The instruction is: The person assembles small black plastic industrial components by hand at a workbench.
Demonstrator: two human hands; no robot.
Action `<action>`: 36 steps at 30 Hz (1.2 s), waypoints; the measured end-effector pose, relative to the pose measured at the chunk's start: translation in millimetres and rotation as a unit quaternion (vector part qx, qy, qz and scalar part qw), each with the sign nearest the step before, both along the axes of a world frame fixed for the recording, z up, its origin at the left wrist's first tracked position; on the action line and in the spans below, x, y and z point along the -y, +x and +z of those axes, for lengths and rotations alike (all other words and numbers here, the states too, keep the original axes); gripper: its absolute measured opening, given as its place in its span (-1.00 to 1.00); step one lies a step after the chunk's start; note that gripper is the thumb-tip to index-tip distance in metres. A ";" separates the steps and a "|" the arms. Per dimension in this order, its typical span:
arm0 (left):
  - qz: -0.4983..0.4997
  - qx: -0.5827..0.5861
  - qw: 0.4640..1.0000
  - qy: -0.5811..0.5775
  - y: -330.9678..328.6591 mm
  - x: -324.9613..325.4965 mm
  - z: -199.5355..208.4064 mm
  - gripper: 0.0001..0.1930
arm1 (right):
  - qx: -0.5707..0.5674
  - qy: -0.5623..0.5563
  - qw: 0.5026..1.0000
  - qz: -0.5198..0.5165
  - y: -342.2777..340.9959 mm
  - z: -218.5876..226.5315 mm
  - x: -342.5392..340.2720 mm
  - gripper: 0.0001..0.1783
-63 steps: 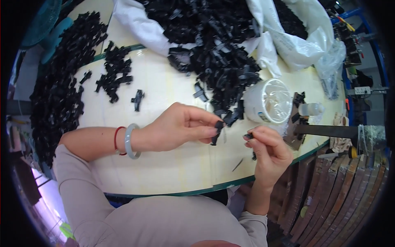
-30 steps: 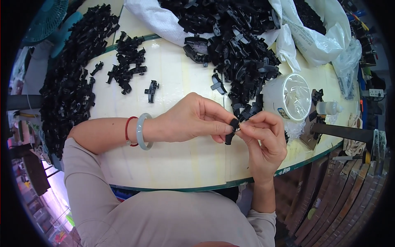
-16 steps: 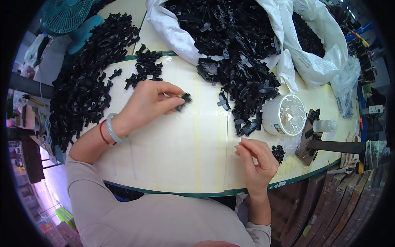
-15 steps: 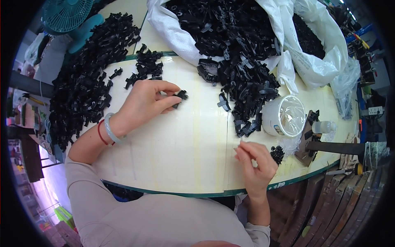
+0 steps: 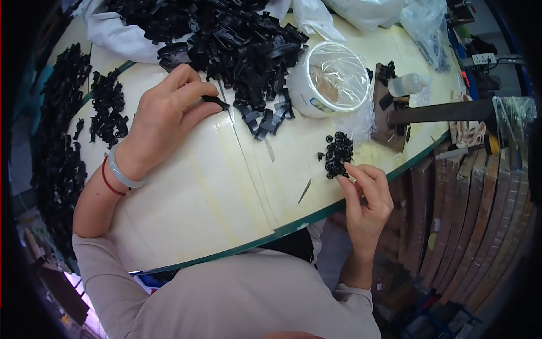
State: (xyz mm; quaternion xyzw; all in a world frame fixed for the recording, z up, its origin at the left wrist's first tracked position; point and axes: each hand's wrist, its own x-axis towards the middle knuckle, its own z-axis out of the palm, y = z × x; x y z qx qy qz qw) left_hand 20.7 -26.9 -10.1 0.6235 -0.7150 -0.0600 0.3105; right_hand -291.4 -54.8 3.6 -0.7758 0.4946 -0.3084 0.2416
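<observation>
My left hand (image 5: 164, 116) is over the table, pinching a small black plastic part (image 5: 216, 103) between thumb and fingertips. Most of that part is hidden by the fingers. Just beyond it spreads a heap of black plastic clips (image 5: 226, 45). Near the table's right front edge, my right hand (image 5: 368, 198) has thumb and fingers drawn together at the border of a little pile of small black rings (image 5: 340, 151). Whatever lies between those fingertips is too small to make out.
A white tub (image 5: 307, 93) covered with clear film stands behind the rings. Right of it are a brown fixture (image 5: 389, 127) with a dark bar and a clear bottle (image 5: 405, 85). More black parts (image 5: 107, 110) lie at left. A thin sliver (image 5: 304, 191) rests near the front edge.
My view has swung to the right. My right hand has moved to the pile of small rings. My left hand keeps the black part and is closer to the heap of clips.
</observation>
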 end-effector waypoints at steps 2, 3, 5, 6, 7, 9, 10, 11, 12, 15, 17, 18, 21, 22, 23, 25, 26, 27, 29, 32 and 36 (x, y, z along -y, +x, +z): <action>0.011 -0.035 0.999 0.036 -1.0 0.0 1.7 -0.81 | -0.046 -0.086 0.994 0.049 2.7 -8.2 2.9 -0.72; 0.009 -0.034 0.999 0.027 -1.2 -0.1 -0.3 -0.81 | -0.064 -0.106 0.991 0.056 6.3 -10.1 6.0 -0.70; -0.005 -0.005 1.000 0.000 -3.4 -1.5 5.2 -0.80 | -0.084 -0.141 0.984 0.075 15.1 -7.8 17.2 -0.69; -0.018 0.022 0.999 -0.027 -3.8 -4.8 9.3 -0.80 | -0.107 -0.175 0.974 0.094 19.7 -6.4 20.4 -0.68; -0.029 0.032 0.999 -0.034 -3.0 -11.8 14.0 -0.78 | -0.092 -0.156 0.979 0.098 26.3 -5.3 20.9 -0.72; -0.036 0.002 0.998 -0.043 -1.8 -27.9 19.4 -0.77 | -0.095 -0.167 0.972 0.133 30.6 -8.4 24.2 -0.75; -0.047 -0.065 0.996 -0.024 -9.2 -36.7 15.3 -0.75 | -0.108 -0.171 0.967 0.155 33.5 -9.1 24.7 -0.79; -0.074 -0.107 0.991 0.014 -12.9 -42.5 13.1 -0.77 | -0.105 -0.171 0.967 0.157 37.7 -12.2 26.2 -0.82; -0.078 -0.156 0.983 0.063 -20.1 -47.8 17.5 -0.81 | -0.107 -0.178 0.966 0.156 35.2 -8.1 23.3 -0.84; -0.156 -0.346 0.912 0.153 -39.2 -41.2 4.7 -0.83 | -0.101 -0.193 0.967 0.130 26.2 -10.9 14.0 -0.85; -0.172 -0.444 0.850 0.226 -48.0 -42.0 4.0 -0.83 | -0.043 -0.230 0.966 0.111 33.3 -9.3 6.1 -0.94; -0.176 -0.478 0.820 0.263 -49.9 -42.4 5.4 -0.83 | -0.008 -0.240 0.964 0.114 40.4 -10.7 4.4 -0.90; -0.183 -0.573 0.738 0.305 -51.4 -46.0 -6.8 -0.81 | 0.075 -0.259 0.949 0.165 70.3 -6.1 -4.0 -0.90; -0.187 -0.598 0.709 0.324 -52.5 -46.0 -8.7 -0.81 | 0.093 -0.246 0.947 0.182 75.4 -7.4 -7.0 -0.90; -0.200 -0.603 0.695 0.338 -51.9 -44.5 -12.7 -0.80 | 0.109 -0.231 0.946 0.198 77.6 -10.5 -6.8 -0.90; -0.198 -0.606 0.689 0.346 -49.0 -44.2 -11.0 -0.77 | 0.102 -0.218 0.937 0.252 80.3 -22.5 -2.3 -0.83; -0.196 -0.602 0.690 0.350 -47.6 -43.7 -8.5 -0.76 | 0.108 -0.232 0.938 0.235 89.3 -17.7 -5.3 -0.84; -0.189 -0.621 0.681 0.338 -51.3 -44.7 -12.0 -0.74 | 0.100 -0.252 0.934 0.234 89.2 -18.5 -5.1 -0.81; -0.189 -0.627 0.677 0.336 -49.6 -41.1 -12.6 -0.74 | 0.100 -0.240 0.938 0.230 90.8 -19.4 -4.4 -0.82; -0.177 -0.637 0.671 0.335 -47.6 -38.3 -14.9 -0.74 | 0.102 -0.222 0.943 0.227 94.0 -17.1 -4.7 -0.85; -0.159 -0.628 0.679 0.345 -44.3 -37.3 -12.0 -0.74 | 0.138 -0.135 0.960 0.204 92.6 -19.8 -9.6 -0.89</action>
